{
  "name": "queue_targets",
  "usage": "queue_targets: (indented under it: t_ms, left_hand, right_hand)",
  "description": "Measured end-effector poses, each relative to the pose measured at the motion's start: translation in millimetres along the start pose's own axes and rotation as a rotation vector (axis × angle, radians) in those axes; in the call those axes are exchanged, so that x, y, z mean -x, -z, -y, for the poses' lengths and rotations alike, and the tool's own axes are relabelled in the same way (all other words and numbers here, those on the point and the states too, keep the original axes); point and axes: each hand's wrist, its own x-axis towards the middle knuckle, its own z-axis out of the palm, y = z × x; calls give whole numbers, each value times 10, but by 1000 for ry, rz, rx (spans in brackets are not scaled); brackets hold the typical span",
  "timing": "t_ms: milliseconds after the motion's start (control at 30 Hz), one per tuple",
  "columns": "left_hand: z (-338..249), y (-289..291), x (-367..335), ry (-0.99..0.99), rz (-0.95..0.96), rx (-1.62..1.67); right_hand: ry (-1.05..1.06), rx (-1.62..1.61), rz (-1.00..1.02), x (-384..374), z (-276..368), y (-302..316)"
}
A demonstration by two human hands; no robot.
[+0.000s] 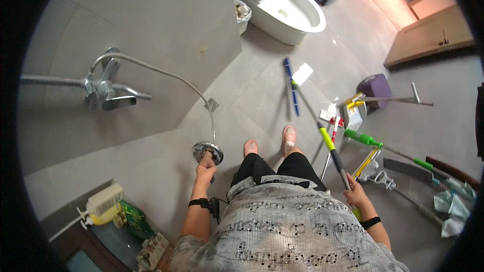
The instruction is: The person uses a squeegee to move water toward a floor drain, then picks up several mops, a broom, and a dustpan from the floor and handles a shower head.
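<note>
The left hand (205, 167) is closed in a fist round the handle of a round chrome shower head (207, 151), held at lower centre of the frame with its face toward the floor. A ribbed metal hose (166, 73) arcs from the head up and left to a chrome tap (106, 93) on the grey tiled wall at left.

The right hand (354, 194), at lower right, is wrapped shut round the grey shaft of a long mop (322, 133). The pole has a yellow-green band midway and runs up and left across the glossy grey floor tiles to a flat blue head (291, 85) at centre.

Just right of the pole lie more cleaning tools in a heap: a green-handled broom (370, 141), a yellow-framed scraper, a purple stool (375, 86). A white glazed toilet (287, 7) with its lid up stands at top centre. At lower left a pale soap bottle (103, 202) sits on a dark ledge.
</note>
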Motion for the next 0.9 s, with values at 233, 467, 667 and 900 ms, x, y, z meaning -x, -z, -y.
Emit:
queue_targets:
  t_ms: [233,467,667,900]
  left_hand:
    - [203,-651,361,-149,31,84]
    - [-301,-1521,722,-237,144,-131]
    - [-619,-2059,757,-367,177,-169]
    - [-751,-2134,714,-423,131,-105]
  right_hand:
    - [3,-31,-46,-870,-297,1106]
    - [-108,-181,63,-1113,-767,1343]
    - [52,285,196,-881,-775,1500]
    - [31,497,615,-1049,205,1547]
